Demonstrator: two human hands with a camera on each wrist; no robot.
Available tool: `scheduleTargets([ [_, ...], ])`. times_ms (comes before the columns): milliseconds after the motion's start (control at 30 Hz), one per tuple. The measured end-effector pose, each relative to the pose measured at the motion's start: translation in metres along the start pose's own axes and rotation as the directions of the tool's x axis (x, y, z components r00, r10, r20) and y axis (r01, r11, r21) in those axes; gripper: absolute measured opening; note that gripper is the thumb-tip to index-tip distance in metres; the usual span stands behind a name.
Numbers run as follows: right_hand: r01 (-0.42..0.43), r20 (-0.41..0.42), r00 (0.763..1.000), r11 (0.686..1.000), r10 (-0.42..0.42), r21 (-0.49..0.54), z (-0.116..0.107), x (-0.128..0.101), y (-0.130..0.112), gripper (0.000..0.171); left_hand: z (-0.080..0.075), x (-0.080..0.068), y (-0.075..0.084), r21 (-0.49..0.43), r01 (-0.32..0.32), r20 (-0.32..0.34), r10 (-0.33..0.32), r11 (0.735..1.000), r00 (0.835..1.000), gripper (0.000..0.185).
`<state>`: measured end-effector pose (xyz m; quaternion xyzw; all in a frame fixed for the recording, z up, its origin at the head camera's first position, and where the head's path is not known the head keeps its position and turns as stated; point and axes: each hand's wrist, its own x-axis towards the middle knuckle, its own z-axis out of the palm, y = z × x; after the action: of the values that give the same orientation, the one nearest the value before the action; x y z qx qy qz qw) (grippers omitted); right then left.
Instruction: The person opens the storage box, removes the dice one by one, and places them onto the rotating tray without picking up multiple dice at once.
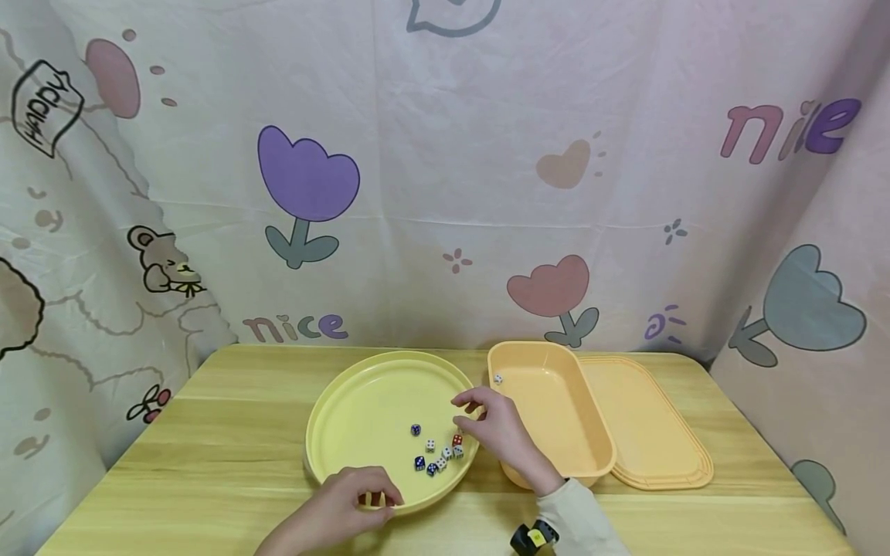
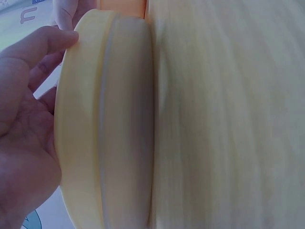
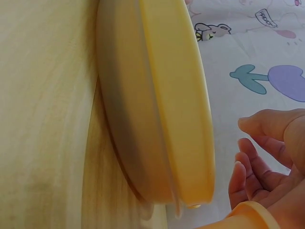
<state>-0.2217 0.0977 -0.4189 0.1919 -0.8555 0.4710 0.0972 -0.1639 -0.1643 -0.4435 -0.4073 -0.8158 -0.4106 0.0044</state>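
Note:
A round yellow tray (image 1: pixel 361 401) lies on the table with several dice inside, mostly toward its right side. Among them are a blue die (image 1: pixel 416 429), a red die (image 1: pixel 456 440) and a white die (image 1: pixel 430 445). My left hand (image 1: pixel 351 498) holds the tray's near rim, the thumb (image 2: pixel 66 38) at its edge and the fingers curled over the inside. Above the tray's right rim hovers my right hand (image 1: pixel 497 425), thumb and fingers apart with nothing between them. One white die (image 1: pixel 497 379) sits in the far left corner of the orange container (image 1: pixel 556 401).
Right of the container an orange lid (image 1: pixel 640 425) lies flat, partly behind it. Everything stands on a wood-grain table (image 1: pixel 222 432). A printed curtain (image 1: pixel 431 193) hangs behind and at both sides. A black and yellow wrist device (image 1: pixel 534 537) shows by the right sleeve.

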Motion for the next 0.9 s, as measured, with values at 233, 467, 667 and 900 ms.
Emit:
scheduleTargets([
  [233,0.001,0.000,1.000,1.000,-0.001,0.000,0.000,0.000,0.001,0.017,0.000,0.000,0.000,-0.003,-0.001,-0.001,0.001,1.000,1.000,0.013],
  [467,0.004,-0.002,1.000,1.000,-0.004,0.018,0.002,-0.001,0.001,0.017,0.000,0.000,-0.001,-0.004,-0.004,0.006,0.004,1.000,1.000,0.012],
  [667,0.023,-0.037,0.999,0.999,-0.022,0.029,-0.001,0.002,-0.004,0.014,-0.002,-0.001,-0.001,0.006,-0.025,0.012,0.025,1.000,1.000,0.012],
  [900,0.000,-0.022,1.000,0.999,0.001,0.051,-0.011,0.022,-0.015,0.016,-0.002,-0.002,-0.002,-0.019,0.002,0.026,-0.001,1.000,1.000,0.011],
])
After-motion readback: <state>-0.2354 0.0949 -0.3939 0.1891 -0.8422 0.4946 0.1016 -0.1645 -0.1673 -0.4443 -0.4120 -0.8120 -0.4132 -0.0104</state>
